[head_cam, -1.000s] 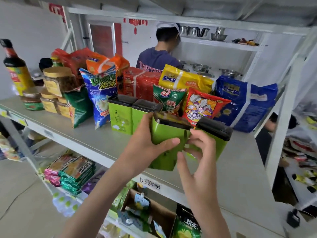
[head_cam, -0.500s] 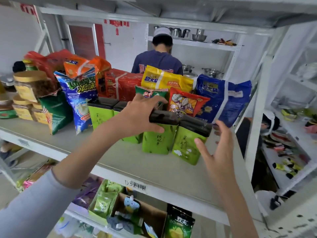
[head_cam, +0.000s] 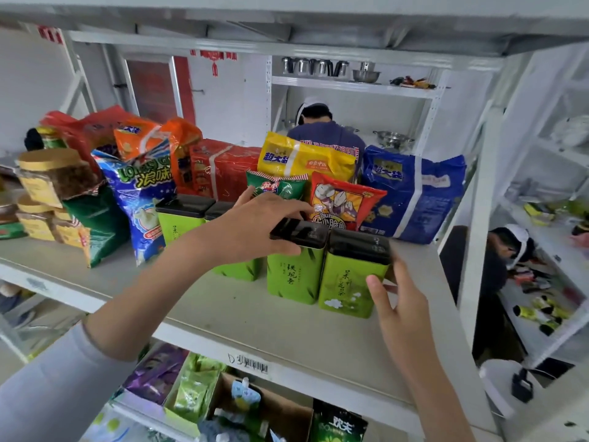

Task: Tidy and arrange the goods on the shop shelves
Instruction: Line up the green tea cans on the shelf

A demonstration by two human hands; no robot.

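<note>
Here, two green tins stand side by side near the front edge of the white shelf [head_cam: 223, 317], towards its right end, and their sides touch. Both are upright, with the long axis running straight up and the lids on top. Their printed faces point out towards the camera.

The left tin [head_cam: 293, 277] is a tall box with rounded corners, bright green, with a glossy black lid and dark writing down its front. The right tin [head_cam: 347, 282] looks much the same, but it has white cloud shapes low on its face.

The left hand [head_cam: 255, 224] reaches in from the left and grips the top of the left tin, with the thumb under the front rim of the lid and the fingers curled over the back. The right hand [head_cam: 401, 304] holds the right tin by its right edge, narrow, with the thumb on the front face and the fingers round the side.

Two more green tins [head_cam: 181, 218] stand behind and to the left. Just behind the pair, a red snack bag [head_cam: 345, 199] and a green snack bag [head_cam: 280, 186] lean upright, with a big blue bag [head_cam: 414, 193] to their right.
</note>
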